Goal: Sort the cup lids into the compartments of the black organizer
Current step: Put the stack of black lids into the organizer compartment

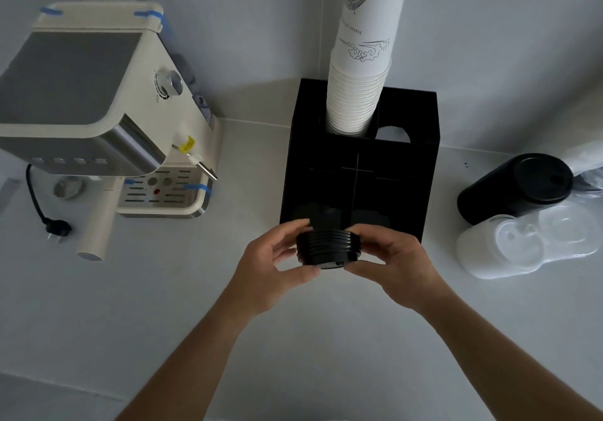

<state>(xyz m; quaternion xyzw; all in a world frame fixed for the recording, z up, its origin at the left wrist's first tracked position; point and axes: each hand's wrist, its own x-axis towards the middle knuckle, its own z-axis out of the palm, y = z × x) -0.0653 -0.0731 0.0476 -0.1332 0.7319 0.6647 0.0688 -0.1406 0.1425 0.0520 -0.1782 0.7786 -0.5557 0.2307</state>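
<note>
A stack of black cup lids (328, 247) is held between both hands just in front of the black organizer (401, 189). My left hand (274, 270) grips its left side and my right hand (391, 260) grips its right side. The organizer's front is split by thin dividers into compartments, and the stack sits before the lower left one. A second stack of black lids (515, 189) lies on its side to the right. A sleeve of white lids and clear lids (525, 244) lies in front of that stack.
A tall stack of white paper cups (362, 71) rises from the organizer's top left hole. A cream espresso machine (98, 101) stands at the left with its cord and plug (55, 226) on the white counter. Walls close off the back.
</note>
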